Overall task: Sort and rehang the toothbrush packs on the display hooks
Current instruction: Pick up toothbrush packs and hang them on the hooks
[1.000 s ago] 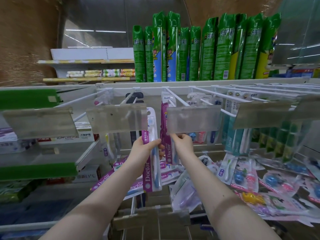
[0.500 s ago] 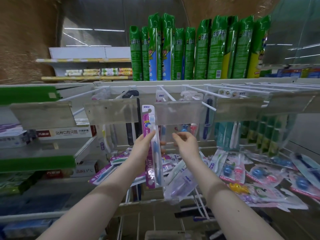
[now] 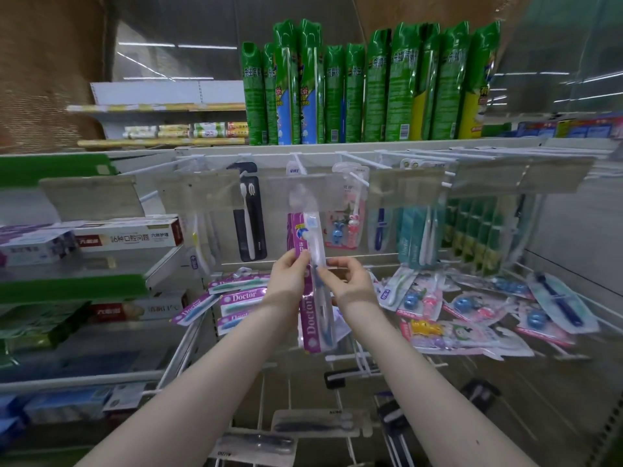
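Head view shows the left hand [image 3: 290, 277] and right hand [image 3: 350, 281] both pinching the purple-carded Doctor toothbrush blister pack [image 3: 312, 326] upright beneath the white wire hook [image 3: 299, 163], where its hang hole, blurred behind the clear plastic label flap [image 3: 286, 193], could miss the tip and the pack fall.

Dim, cool, greenish light all over. The ceiling strips showed only as pale streaks [image 3: 175, 45] mirrored on the sheeting above. The clear label covers [image 3: 199, 193] glared milky white. Fisheye bent the top shelf [image 3: 371, 147] and stretched the edges. The loose toothbrush packs [image 3: 472, 308] at right smeared with blur, and the toothpaste boxes [image 3: 128, 237] at left were soft too. Shadows were faint.
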Demonstrator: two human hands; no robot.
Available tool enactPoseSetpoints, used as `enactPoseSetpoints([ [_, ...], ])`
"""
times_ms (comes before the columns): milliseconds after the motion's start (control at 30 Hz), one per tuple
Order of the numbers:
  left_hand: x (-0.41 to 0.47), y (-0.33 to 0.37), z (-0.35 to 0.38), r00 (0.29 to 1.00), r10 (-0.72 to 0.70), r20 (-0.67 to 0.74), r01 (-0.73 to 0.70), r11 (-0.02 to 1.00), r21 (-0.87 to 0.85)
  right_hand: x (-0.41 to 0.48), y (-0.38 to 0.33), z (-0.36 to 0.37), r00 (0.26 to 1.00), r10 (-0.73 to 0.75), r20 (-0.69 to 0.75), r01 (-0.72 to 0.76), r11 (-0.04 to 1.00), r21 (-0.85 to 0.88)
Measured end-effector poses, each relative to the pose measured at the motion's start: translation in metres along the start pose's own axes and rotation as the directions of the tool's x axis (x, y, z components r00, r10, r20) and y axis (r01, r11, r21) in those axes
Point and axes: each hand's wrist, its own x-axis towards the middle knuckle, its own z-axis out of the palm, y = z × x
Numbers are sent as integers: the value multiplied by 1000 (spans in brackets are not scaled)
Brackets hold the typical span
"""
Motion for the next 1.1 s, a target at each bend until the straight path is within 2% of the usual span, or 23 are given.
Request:
enactPoseSetpoints([
  [233,-25,-3,10,999,-8,-43,9,999,32,-26,-1,-14,998,60,5,-60,997,48],
  [533,-28,-18,-40,991,-12,-130,24,996,87,-29,-2,-19,994,89,-66,-83,993,87],
  [733,-15,-20,-59,992,-14,-128,28,994,106,-11,-17,-8,993,-1,-119,9,998,63],
  [1100,9,-21,-67,999,27,-42,-19,986,168,3,-16,-1,990,-133,-52,127,986,-112],
])
